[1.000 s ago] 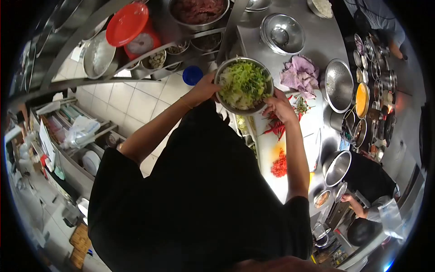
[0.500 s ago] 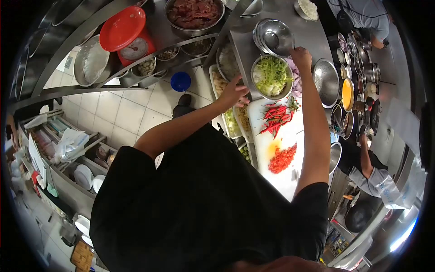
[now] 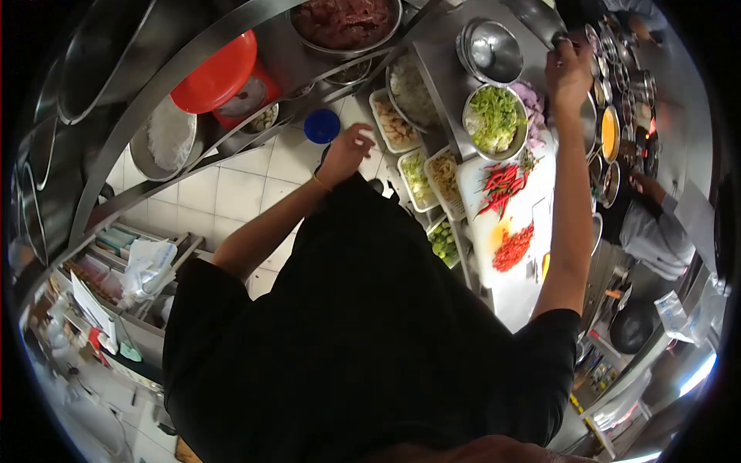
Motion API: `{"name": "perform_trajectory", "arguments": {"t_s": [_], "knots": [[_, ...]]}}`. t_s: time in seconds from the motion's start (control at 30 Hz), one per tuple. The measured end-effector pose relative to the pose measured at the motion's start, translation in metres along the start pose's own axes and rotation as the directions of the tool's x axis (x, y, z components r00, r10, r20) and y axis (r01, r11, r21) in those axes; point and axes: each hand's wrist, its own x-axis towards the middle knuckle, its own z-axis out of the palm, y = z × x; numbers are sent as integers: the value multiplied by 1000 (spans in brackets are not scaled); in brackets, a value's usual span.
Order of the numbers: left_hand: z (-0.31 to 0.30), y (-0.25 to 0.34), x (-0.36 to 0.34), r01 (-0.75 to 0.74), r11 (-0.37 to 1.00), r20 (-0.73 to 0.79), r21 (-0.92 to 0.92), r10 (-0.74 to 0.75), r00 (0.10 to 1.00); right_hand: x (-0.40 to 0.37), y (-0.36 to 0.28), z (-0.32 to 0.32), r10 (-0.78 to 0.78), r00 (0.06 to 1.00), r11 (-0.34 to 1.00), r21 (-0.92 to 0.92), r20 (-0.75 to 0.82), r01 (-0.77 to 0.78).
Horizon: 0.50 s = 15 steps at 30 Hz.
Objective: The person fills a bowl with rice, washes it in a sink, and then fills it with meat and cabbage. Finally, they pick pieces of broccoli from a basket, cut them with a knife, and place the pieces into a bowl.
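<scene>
My left hand point(image 3: 347, 157) hangs over the floor beside the counter, fingers loosely bent and apart, holding nothing. At the far side of the counter, my right hand point(image 3: 569, 76) curls its fingers at a small dark piece by a grey metal pan-like vessel point(image 3: 534, 17); what it grips is mostly hidden. Stacked steel bowls point(image 3: 494, 52) stand to the left of it. Nearer me is a steel bowl of chopped greens point(image 3: 494, 119), with sliced purple onion point(image 3: 529, 104) alongside. Whole red chillies point(image 3: 503, 185) and chopped red pieces point(image 3: 512, 248) lie on the white cutting board point(image 3: 480, 224).
White tubs of cut vegetables point(image 3: 419, 180) line the counter's near edge. A blue round container point(image 3: 322, 126) is below. Raw meat fills a large bowl point(image 3: 347, 21) near a red plastic lid point(image 3: 216, 73). At the right, a co-worker's arm point(image 3: 648, 187) is beside several sauce pots point(image 3: 610, 133).
My right hand has left the stacked bowls and reached farther right and away. My left hand has drawn back from the counter edge. The whole view has shifted slightly.
</scene>
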Motion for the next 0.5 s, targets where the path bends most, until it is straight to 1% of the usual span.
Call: {"name": "perform_trajectory", "arguments": {"t_s": [0.07, 0.1, 0.13, 0.17, 0.2, 0.23, 0.27, 0.3, 0.33, 0.37, 0.4, 0.47, 0.5], "knots": [[-3, 19, 10, -1, 992, -18, 124, 3, 1000, -29, -27, 2, -21, 993, 992, 127, 113, 6], [-3, 26, 14, 10, 992, 2, 123, -11, 1000, -41, -43, 3, -60, 988, 998, -11, 145, 62], [-3, 30, 17, -78, 988, 43, 132, 73, 996, -55, -37, 17, -29, 991, 999, -17, 129, 31], [-4, 34, 19, -163, 977, 81, 138, 153, 985, -56, -35, 15, 9, 996, 1000, -19, 86, -8], [-5, 38, 22, -142, 980, 92, 138, 130, 987, -58, -31, 13, 48, 998, 999, -17, 45, -47], [-4, 40, 21, -183, 981, 111, 61, 175, 978, -54, -33, -1, -27, 997, 1000, -9, -78, 27], [2, 41, 13, -215, 976, 123, -22, 216, 969, -75, -29, 0, 329, 938, 922, 253, -112, -294], [7, 46, 5, -194, 981, 128, -27, 196, 972, -66, -49, -21, 292, 940, 945, 203, -178, -255], [7, 53, 2, -120, 979, 146, -163, 145, 979, -49, -76, -46, 242, 935, 966, 157, -259, -207], [8, 55, -6, -47, 954, 162, -295, 98, 982, -58, -91, -58, 427, 898, 882, 267, -103, -389], [9, 51, -15, -51, 954, 141, -295, 96, 985, -73, -107, -66, 568, 819, 756, 343, 79, -557], [11, 37, -32, -12, 818, 184, -574, 144, 972, -109, -176, -70, 639, 715, 499, 555, 283, -665], [11, 21, -41, -18, 720, 154, -694, 172, 973, -142, -198, -56, 564, 631, 567, 306, 533, -765]]}}
